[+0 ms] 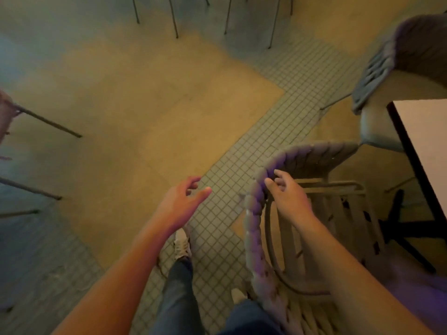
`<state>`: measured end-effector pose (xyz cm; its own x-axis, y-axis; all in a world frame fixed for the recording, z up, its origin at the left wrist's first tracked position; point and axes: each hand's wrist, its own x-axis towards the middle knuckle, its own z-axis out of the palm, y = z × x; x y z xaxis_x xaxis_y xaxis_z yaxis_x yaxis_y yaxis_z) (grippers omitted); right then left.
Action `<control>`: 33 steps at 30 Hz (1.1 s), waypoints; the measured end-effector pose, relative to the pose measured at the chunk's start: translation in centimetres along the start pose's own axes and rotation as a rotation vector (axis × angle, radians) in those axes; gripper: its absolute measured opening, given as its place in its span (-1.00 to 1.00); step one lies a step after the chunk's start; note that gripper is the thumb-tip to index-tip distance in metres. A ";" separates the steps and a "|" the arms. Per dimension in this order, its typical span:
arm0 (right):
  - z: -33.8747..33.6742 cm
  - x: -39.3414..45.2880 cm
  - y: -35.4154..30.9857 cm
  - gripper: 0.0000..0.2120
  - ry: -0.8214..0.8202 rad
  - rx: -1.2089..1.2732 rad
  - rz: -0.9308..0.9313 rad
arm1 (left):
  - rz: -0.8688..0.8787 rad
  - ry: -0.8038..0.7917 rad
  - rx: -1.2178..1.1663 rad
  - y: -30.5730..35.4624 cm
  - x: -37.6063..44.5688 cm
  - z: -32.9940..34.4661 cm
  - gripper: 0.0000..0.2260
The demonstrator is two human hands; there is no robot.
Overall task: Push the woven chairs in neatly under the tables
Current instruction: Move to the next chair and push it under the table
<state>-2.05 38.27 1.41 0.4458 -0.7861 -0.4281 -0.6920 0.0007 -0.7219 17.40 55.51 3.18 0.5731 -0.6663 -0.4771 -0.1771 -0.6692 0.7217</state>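
A woven chair (309, 155) with a curved, rope-wrapped backrest stands at the lower right, its slatted seat facing a white-topped table (428, 131). My right hand (287, 194) hovers over the inner side of the backrest, fingers apart, fingertips at or just off the rim. My left hand (181, 201) floats open above the tiled floor, left of the chair and clear of it. A second woven chair (387, 66) with a pale cushion sits at the upper right, at the table's far side.
The table's dark cross base (401, 228) stands under its top. Thin metal chair legs (174, 18) line the top edge and more legs (48, 122) jut in from the left. A tiled strip (242, 165) crosses the smooth floor. My feet are below.
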 end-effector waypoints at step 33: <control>-20.6 56.9 -14.4 -0.41 0.744 0.310 0.612 | 0.837 -0.652 0.724 52.3 74.8 10.8 -0.51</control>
<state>21.60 -19.17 -1.36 -0.4765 -0.7827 -0.4004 -0.4583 0.6098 -0.6467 42.38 -32.86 -0.18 -0.3826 -0.8678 -0.3171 -0.8015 0.1410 0.5811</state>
